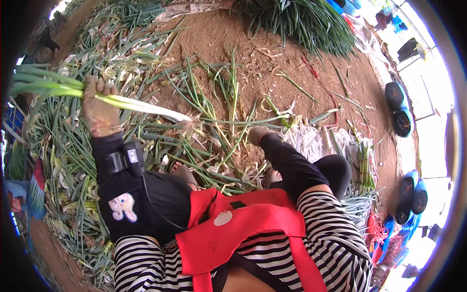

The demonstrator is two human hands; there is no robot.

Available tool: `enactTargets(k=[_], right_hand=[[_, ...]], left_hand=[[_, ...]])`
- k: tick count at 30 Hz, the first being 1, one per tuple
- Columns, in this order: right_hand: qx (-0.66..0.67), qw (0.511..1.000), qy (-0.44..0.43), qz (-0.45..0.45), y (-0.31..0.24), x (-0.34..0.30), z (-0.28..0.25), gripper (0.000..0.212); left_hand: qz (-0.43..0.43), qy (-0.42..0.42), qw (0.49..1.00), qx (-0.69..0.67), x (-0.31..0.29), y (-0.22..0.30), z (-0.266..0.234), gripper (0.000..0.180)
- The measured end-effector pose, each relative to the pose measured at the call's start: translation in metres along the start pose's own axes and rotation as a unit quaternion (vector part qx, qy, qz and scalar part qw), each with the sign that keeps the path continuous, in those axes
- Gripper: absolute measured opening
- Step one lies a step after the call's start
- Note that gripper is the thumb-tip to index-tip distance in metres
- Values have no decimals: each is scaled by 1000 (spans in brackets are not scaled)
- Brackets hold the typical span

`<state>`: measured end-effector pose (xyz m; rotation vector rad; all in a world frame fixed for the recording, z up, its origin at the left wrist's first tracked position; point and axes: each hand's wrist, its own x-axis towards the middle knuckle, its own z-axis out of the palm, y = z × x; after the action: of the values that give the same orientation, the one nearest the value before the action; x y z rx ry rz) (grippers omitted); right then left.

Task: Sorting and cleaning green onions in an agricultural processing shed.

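Nearest are the striped shirt (146, 258) and red harness (243, 228), with black sleeves reaching out over the ground. On the left a small black device (127, 158) is strapped to the sleeve, with a thin cable (155, 204) trailing back toward the body; it could snag on the stalks if the arm swings wide. Beyond the sleeve, the left hand (98, 109) is closed tight round a bunch of scallions (131, 102), held level, green tops pointing left, white ends pointing right. The grip sits near the middle of the bunch, so the long white ends hang unsupported; my guess is that a stalk could slide out or bend and snap there if the hold slackens. To the right, the right hand (257, 134) reaches down among the loose leaves (214, 146); its fingers are partly hidden, so I cannot tell how open its grip is or whether it holds anything, only that it seems to touch the litter on the dirt (272, 63). Two bare feet (184, 171) lie close under the arms, easily knocked. At the near right lies a tied bundle (365, 170). Farther off are more strewn stalks, a large green heap (301, 19) at the far edge, and blue-and-black tubs (399, 107) at the right.
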<state>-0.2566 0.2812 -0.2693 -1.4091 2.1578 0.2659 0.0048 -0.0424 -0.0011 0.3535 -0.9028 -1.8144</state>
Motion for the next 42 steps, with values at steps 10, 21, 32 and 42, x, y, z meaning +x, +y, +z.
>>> enactTargets(k=[10, 21, 32, 42], right_hand=[[-8, 999, 32, -26, -37, 22, 53, 60], [-60, 963, -249, 83, 24, 20, 136, 27], [225, 959, -135, 105, -83, 35, 79, 51], [369, 909, -94, -169, -123, 43, 75, 36]], left_hand=[[-21, 56, 984, 167, -16, 10, -8, 26], [-3, 89, 970, 226, -18, 18, -23, 27], [-35, 32, 971, 236, -29, 8, 0, 23], [-26, 26, 975, 218, -34, 9, 4, 27]])
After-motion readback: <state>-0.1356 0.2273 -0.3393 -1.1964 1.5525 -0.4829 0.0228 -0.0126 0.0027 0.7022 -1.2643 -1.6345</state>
